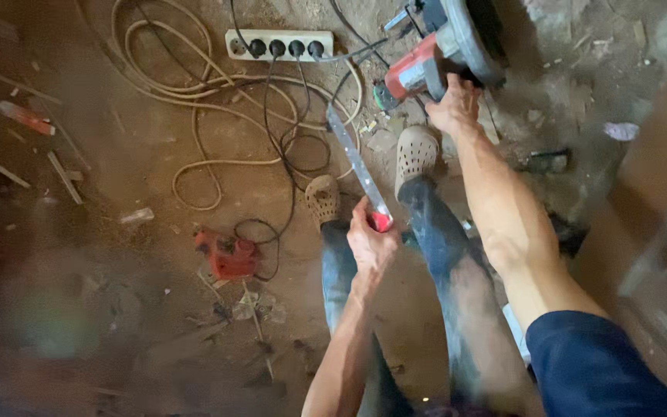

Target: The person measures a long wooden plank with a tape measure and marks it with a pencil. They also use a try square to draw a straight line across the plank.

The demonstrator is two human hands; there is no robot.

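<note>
Left hand (370,245) clenched round the red-capped end of a long flat metal bar (355,164). The bar runs up and away from the hand toward the cables, its far end over the dirt floor (156,154).

Right hand (455,106) gripping the grey and red power saw (445,46) from below, arm stretched forward; the saw sits at the top of the view, just beyond the right foot.

Both feet in perforated beige clogs (415,154), legs in dusty dark jeans, the bar passing between the two shoes.

Farther out: a white power strip (278,44) with several black plugs in it, near the top. Pale hose or cord (194,85) coiled in loose loops beside it, black cables tangled through (hard to follow which goes where). A small red tool (228,256) lies on the floor left of the left leg. Wood scraps and debris scattered at left, blurred.
</note>
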